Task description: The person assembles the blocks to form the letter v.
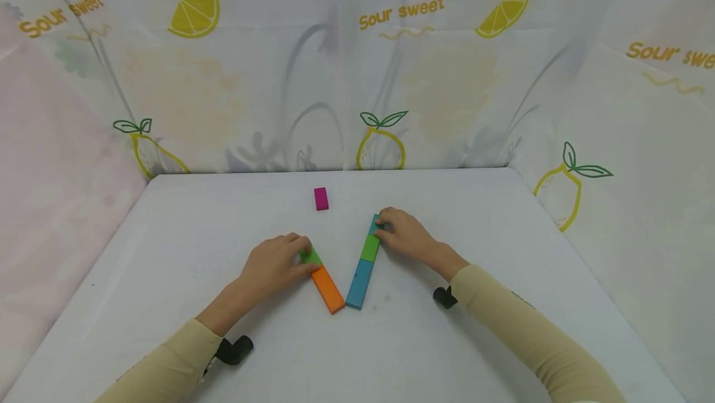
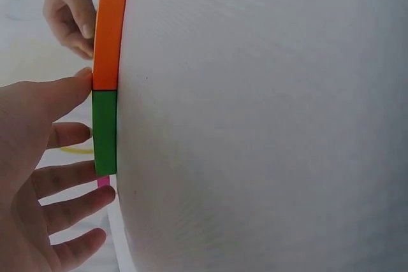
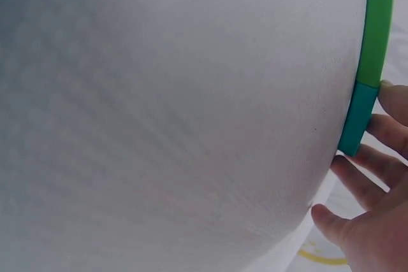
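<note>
Two rows of flat blocks lie on the white table and nearly meet at their near ends, like a V. In the left row, a green block (image 2: 105,133) joins end to end with a longer orange block (image 1: 328,289). My left hand (image 1: 279,261) holds the green block, thumb by the joint and fingers toward its far end. A blue block (image 1: 359,284), a light green block (image 3: 376,35) and a teal block (image 3: 358,119) form the right row. With thumb and fingertips, my right hand (image 1: 406,233) holds the teal block at the far end.
A magenta block (image 1: 321,199) lies alone farther back, between the two rows. The white table (image 1: 447,353) ends at a back cloth (image 1: 268,92) printed with lemons. Black devices (image 1: 234,350) sit at both wrists.
</note>
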Demonstrator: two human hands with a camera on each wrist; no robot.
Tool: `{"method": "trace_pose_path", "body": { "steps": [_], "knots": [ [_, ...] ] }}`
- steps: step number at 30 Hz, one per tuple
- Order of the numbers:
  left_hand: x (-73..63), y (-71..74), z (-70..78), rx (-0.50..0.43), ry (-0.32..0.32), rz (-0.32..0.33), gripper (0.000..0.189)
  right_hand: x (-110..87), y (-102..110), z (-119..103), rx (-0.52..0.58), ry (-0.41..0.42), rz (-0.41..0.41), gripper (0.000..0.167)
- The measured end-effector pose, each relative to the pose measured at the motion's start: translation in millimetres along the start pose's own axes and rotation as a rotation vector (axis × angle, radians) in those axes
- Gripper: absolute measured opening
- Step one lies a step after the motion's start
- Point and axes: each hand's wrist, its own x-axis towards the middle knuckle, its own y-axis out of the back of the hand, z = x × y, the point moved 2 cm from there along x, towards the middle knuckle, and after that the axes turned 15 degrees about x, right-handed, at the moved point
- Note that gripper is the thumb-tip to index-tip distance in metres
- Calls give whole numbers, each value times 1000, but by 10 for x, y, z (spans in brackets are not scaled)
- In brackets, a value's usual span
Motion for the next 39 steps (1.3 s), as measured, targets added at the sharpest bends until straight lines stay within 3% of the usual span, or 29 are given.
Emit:
{"method": "trace_pose_path", "body": {
  "steps": [24, 39],
  "knots": [
    [31, -6, -41, -79, 48, -28, 23, -18, 1, 23, 9, 9, 9, 25],
    [244, -18, -224, -73, 68, -47, 24, 3, -12, 42, 1, -1, 6, 26]
  ]
}}
